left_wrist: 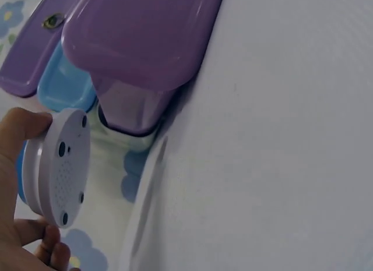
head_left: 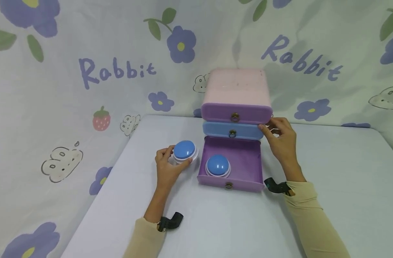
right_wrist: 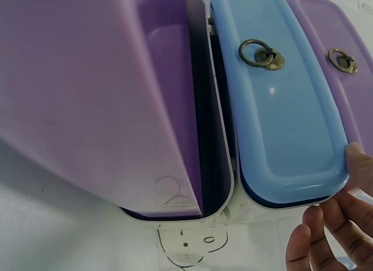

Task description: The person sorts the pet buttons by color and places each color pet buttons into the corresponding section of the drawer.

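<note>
My left hand grips a round push button with a blue dome and white base, held just left of the open bottom drawer. Its white underside with small dark feet faces the left wrist view. A second blue button sits in the left front part of that purple drawer. At the right end of the blue middle drawer, my right hand touches the edge with its thumb; the other fingers lie beside the cabinet, partly hidden in the head view.
The three-tier cabinet has a pink top and a purple upper drawer with a ring pull. It stands on a white table against a patterned cloth printed with flowers and rabbits.
</note>
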Demonstrator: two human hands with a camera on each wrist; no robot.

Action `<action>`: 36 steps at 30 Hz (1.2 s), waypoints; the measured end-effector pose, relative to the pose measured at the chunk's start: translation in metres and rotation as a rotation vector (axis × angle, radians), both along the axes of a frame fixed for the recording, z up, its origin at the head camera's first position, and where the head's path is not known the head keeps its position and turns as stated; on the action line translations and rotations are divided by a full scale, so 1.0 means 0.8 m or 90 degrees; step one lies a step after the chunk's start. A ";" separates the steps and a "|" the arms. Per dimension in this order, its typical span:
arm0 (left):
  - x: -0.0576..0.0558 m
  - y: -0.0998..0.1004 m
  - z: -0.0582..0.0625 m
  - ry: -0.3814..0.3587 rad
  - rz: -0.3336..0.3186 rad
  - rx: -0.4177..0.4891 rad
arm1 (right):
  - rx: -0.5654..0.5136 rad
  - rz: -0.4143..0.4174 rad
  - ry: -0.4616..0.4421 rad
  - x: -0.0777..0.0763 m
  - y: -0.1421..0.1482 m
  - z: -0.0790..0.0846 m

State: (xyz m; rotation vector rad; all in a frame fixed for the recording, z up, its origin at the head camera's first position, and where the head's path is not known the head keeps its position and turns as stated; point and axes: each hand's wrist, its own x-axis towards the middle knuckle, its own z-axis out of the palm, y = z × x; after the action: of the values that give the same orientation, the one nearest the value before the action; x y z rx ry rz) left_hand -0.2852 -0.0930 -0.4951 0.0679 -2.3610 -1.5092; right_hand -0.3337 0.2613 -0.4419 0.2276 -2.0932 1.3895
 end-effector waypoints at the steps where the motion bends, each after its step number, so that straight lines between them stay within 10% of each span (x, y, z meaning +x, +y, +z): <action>1: 0.002 0.003 0.003 0.001 -0.004 0.004 | -0.002 0.002 -0.001 0.000 0.000 0.000; 21: 0.025 0.066 0.038 0.044 -0.099 0.007 | 0.001 -0.001 -0.009 -0.003 0.002 -0.001; 36: 0.034 0.112 0.034 0.077 -0.167 -0.040 | -0.009 0.005 -0.010 0.019 -0.014 0.028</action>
State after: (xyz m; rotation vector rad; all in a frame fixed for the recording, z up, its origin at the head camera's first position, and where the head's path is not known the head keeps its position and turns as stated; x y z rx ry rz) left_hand -0.2581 -0.0037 -0.4677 -0.3503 -2.3902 -1.5015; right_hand -0.3181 0.2505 -0.4193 0.2199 -2.0967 1.4154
